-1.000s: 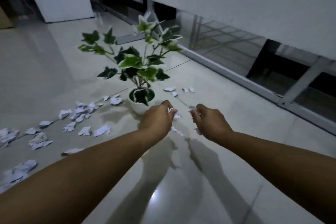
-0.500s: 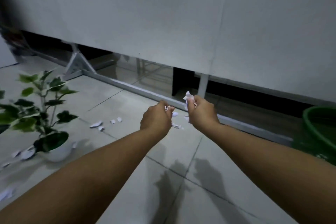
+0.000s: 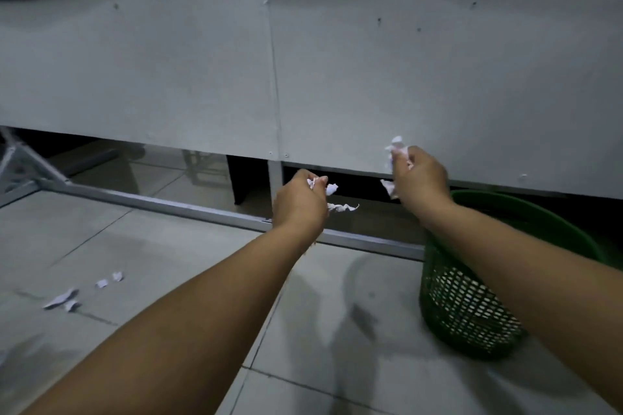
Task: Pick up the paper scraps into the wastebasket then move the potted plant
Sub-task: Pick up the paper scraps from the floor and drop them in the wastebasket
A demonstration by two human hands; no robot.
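Hands (image 3: pixel 357 194) clutch scraps (image 3: pixel 340 206) near, perhaps above, wastebasket (image 3: pixel 468 307); forearm hides rim.

Dim bluish light, soft floor (image 3: pixel 168 246) shadows, wide-angle edge distortion

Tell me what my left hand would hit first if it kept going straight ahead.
Probably the metal rail along the floor, or the dark gap above it. The left hand is left of the wastebasket; depth is unclear.

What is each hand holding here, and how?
Both hold paper scraps bunched in closed fingers: the left hand and the right hand, which is near the green wastebasket; scrap ends stick out.
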